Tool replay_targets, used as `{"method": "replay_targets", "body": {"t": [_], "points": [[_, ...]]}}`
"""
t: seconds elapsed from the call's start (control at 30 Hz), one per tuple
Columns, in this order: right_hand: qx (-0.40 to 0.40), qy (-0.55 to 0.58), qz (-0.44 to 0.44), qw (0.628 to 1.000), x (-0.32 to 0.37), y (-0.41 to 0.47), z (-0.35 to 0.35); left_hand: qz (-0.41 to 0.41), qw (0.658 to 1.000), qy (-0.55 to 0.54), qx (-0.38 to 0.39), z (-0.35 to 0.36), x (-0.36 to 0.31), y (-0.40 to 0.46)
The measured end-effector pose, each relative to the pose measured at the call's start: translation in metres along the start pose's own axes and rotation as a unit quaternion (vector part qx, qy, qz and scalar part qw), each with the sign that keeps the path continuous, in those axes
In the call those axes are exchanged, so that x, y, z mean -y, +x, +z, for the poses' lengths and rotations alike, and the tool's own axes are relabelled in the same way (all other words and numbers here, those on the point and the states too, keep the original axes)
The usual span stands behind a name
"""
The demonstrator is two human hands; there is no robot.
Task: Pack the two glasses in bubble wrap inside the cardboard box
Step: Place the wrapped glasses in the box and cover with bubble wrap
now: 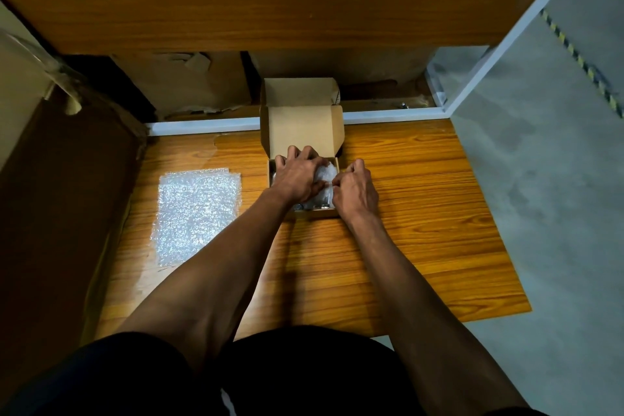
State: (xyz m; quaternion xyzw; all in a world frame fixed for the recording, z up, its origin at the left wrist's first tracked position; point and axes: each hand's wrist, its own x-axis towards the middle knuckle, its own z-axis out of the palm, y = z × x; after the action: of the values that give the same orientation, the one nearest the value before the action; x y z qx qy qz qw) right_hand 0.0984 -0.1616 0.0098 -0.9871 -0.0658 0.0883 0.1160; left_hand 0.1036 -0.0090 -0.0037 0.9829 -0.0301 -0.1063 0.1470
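A small cardboard box (302, 127) stands open on the wooden table, its lid flap raised at the back. Inside it lies a bundle of bubble wrap (325, 176), with glass rims (319, 207) showing at the box's near end. My left hand (297, 176) lies over the box and presses down on the bundle, fingers spread toward the far wall. My right hand (354, 189) is at the box's right side and pinches the wrap with curled fingers. How many glasses lie inside is hidden by my hands.
A loose sheet of bubble wrap (197, 213) lies flat on the table (422, 213) left of the box. A large brown carton (50, 179) stands at the left. A wooden shelf (270, 3) overhangs the back; grey floor lies to the right.
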Motion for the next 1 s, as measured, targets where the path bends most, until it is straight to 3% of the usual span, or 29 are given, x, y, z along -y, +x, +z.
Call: {"method": "replay_targets", "body": {"t": [0.33, 1.0], "points": [[-0.009, 0.04, -0.002, 0.999, -0.005, -0.002, -0.003, 0.003, 0.999, 0.045, 0.031, -0.008, -0.005, 0.001], [-0.026, -0.128, -0.036, 0.991, 0.003, -0.003, 0.0, -0.002, 0.995, 0.091, 0.036, 0.0, -0.005, 0.001]]}}
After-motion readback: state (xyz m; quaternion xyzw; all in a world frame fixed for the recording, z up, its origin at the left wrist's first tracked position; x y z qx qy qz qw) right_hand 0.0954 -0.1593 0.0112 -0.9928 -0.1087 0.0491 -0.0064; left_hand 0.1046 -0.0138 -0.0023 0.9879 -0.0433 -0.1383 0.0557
